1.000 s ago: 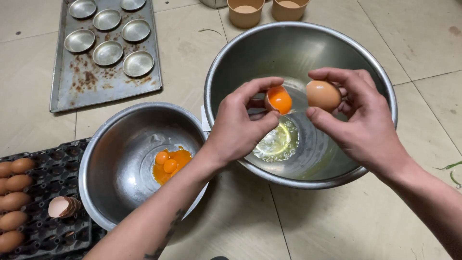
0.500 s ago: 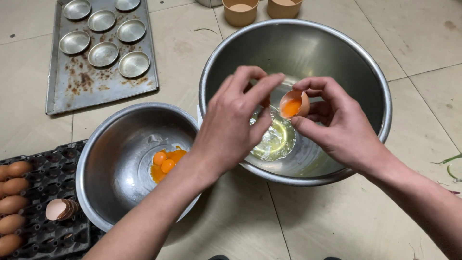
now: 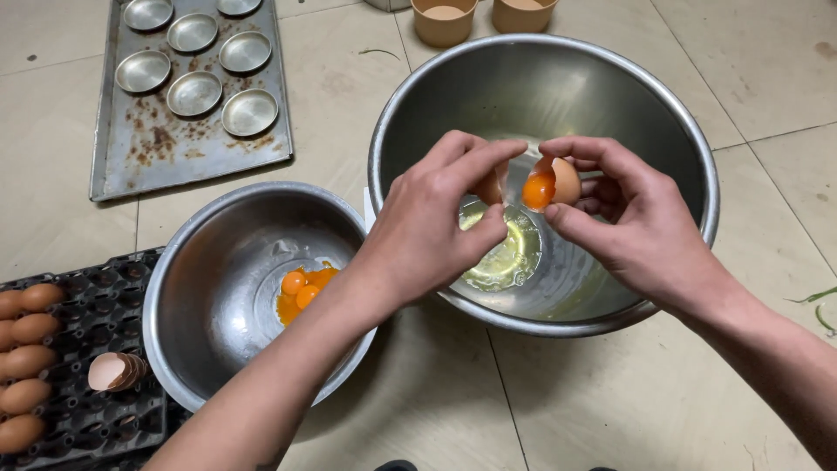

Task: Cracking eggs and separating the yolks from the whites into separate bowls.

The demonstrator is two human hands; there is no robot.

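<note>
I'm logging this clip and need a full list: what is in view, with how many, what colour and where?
large bowl: one, steel, right of centre, egg white pooled in its bottom
small bowl: one, steel, lower left, holds yolks
yolks: several, orange, in the small bowl
baking tray: one, grey, stained, upper left
tart tins: six visible, silver, on the tray
paper cups: two, tan, top edge
egg carton: one, black, far left
whole eggs: five, brown, in the carton
empty shells: stacked, brown, on the carton
shell half with yolk: one, brown, over the large bowl
left hand: holds the other shell half
right hand: holds the yolk-filled half
</note>
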